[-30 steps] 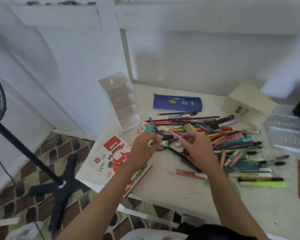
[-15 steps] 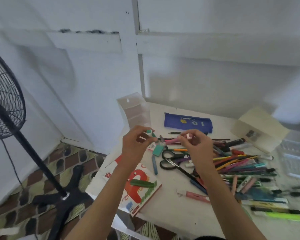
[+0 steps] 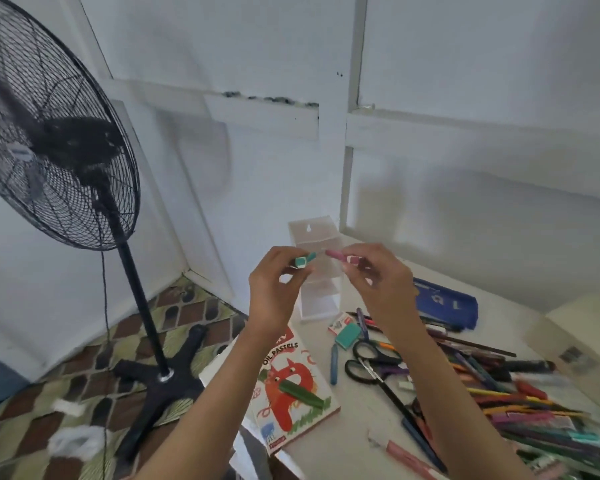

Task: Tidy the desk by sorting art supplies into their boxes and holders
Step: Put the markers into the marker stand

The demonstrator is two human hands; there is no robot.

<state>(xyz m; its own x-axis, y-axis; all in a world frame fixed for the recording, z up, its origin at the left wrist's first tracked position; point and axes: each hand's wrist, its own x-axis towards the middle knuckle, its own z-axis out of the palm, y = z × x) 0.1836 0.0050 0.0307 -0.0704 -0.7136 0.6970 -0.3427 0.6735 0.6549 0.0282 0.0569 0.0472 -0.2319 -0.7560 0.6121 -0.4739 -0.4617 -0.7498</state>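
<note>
The left hand (image 3: pixel 278 289) pinches a teal piece (image 3: pixel 305 260) in its fingers; just beside it, the right hand (image 3: pixel 381 282) pinches a pink marker (image 3: pixel 340 256) the same way, both raised before the clear holder (image 3: pixel 319 299). Light, stiff, slick plastic, I judge, best gripped mid-barrel.

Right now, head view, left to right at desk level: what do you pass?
Fan → oil pastels box → scissors → pen pile.
</note>
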